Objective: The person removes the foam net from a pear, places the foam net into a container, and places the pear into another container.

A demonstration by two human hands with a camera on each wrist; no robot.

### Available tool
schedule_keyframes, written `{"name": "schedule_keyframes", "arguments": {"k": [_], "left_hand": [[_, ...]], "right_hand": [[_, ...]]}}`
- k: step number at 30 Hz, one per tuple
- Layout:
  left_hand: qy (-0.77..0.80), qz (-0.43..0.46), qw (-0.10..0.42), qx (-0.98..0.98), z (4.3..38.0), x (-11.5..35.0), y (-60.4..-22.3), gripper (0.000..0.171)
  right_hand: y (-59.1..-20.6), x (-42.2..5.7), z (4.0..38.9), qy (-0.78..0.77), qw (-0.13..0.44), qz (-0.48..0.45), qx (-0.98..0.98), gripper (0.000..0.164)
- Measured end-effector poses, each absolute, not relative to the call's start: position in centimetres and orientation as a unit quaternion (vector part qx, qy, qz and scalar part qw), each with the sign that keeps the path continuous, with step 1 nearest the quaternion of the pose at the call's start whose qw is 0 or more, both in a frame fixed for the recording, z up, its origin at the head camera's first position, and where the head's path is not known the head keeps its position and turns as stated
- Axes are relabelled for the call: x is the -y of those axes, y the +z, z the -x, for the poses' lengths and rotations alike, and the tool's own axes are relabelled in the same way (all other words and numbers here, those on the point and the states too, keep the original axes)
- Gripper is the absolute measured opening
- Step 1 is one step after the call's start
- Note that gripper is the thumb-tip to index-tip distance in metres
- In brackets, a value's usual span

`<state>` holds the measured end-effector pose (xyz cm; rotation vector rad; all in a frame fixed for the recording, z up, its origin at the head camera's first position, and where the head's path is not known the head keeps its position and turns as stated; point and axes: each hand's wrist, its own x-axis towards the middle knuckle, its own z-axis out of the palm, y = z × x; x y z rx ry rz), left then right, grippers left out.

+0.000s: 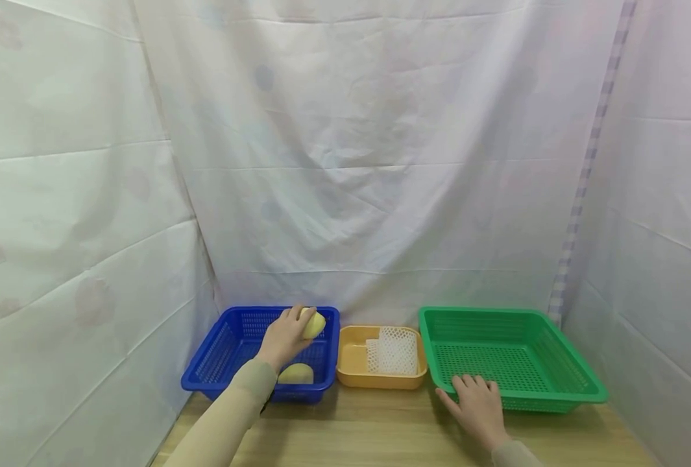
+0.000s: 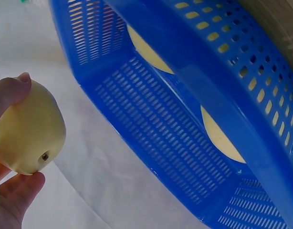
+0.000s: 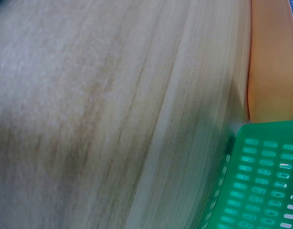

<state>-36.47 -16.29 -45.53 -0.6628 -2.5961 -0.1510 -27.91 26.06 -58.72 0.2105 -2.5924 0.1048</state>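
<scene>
My left hand (image 1: 287,334) holds a pale yellow pear (image 1: 314,325) above the back right part of the blue basket (image 1: 205,353). In the left wrist view, the thumb and fingertips grip the sides of this pear (image 2: 34,129), its dark blossom end showing. Two more pears lie inside the blue basket, partly hidden by its wall; one pear (image 1: 296,374) shows by the front wall in the head view. My right hand (image 1: 478,410) rests on the front rim of the green basket (image 1: 579,389), fingers over the edge and thumb spread to the left.
Between the two baskets stands a small orange-yellow tray (image 1: 353,379) with white foam netting (image 1: 398,351) in it. All three containers sit on a wooden table (image 1: 368,428). White cloth (image 1: 374,143) hangs behind and along both sides.
</scene>
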Motion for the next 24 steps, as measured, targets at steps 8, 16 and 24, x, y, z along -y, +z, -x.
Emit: {"name": "schedule_keyframes", "arguments": {"k": [8, 16, 24], "left_hand": [[-0.043, 0.236, 0.224, 0.945, 37.1, 16.2, -45.9, 0.073], [-0.042, 0.221, 0.217, 0.950, 37.8, 16.5, -46.6, 0.072], [-0.048, 0.209, 0.204, 0.955, 38.6, 17.0, -47.8, 0.070]], "right_hand": [[-58.7, -26.1, 27.9, 0.036, 0.274, -0.082, 0.957, 0.044], [-58.5, -25.9, 27.8, 0.036, 0.277, -0.084, 0.957, 0.042], [-58.5, -26.0, 27.8, 0.032, 0.275, -0.082, 0.957, 0.040]]}}
